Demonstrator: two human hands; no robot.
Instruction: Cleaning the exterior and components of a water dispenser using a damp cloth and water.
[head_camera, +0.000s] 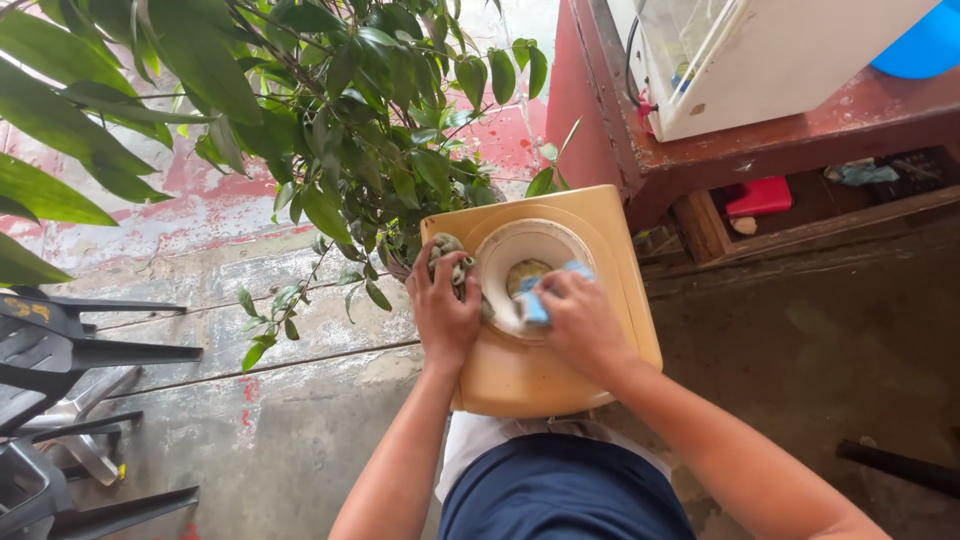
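Wiping dispenser top (600, 262), right hand (580, 322) (blue cloth (534, 305)).

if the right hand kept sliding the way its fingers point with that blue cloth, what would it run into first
Probably the left hand, which grips a greenish rag at the white ring's far edge. The right hand points left across the opening; depth is uncertain.

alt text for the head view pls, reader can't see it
Seen from above, a person's right hand presses a blue cloth into the round white well of a yellow dispenser top, while the left hand holds a grey-green rag beside a leafy plant.
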